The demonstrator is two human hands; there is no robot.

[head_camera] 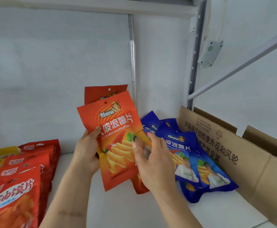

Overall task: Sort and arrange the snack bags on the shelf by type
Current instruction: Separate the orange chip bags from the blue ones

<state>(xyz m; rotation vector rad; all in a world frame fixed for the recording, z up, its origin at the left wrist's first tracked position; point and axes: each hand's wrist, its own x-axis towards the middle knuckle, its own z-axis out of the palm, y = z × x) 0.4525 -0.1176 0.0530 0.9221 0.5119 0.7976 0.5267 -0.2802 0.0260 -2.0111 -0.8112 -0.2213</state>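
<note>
Bare white shelf board (pixel 78 163) lies open at six o'clock; red snack bags (pixel 27 170) block nine, brown cardboard box (pixel 243 163) blocks three.

White back panel (pixel 52 63) behind shelf; grey metal upright (pixel 194 63); small grey box (pixel 210 53) mounted beside it.
</note>
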